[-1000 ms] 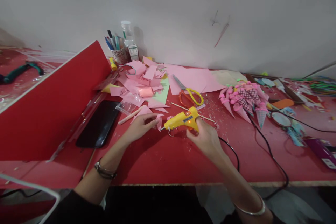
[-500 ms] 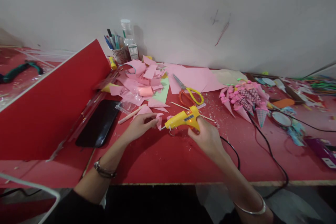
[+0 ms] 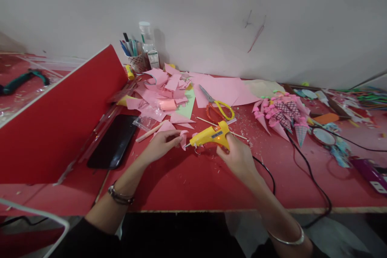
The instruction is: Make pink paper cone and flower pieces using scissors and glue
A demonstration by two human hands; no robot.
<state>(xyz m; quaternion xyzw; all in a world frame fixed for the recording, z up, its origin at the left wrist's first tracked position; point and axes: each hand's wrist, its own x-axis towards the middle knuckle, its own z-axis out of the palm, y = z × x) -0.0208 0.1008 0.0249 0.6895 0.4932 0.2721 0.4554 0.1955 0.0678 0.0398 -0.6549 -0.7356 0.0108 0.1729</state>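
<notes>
My right hand [image 3: 237,157] is wrapped round the handle of a yellow hot glue gun [image 3: 210,136], whose nozzle points left and low over the red table [image 3: 193,181]. My left hand [image 3: 161,144] pinches a small pink paper piece [image 3: 183,138] right at the nozzle tip. The gun's black cord [image 3: 269,175] trails off behind my right wrist.
A heap of pink paper scraps [image 3: 165,94] lies behind my hands. Yellow-handled scissors [image 3: 219,106] rest on a pink sheet. Pink paper cones [image 3: 281,115] lie to the right. A black phone [image 3: 113,142] sits left, beside a red board [image 3: 60,117]. A pen cup [image 3: 136,60] stands by the wall.
The pink piece in my left hand and the glue gun's nozzle have come slightly closer together. Otherwise both hands stay in place.
</notes>
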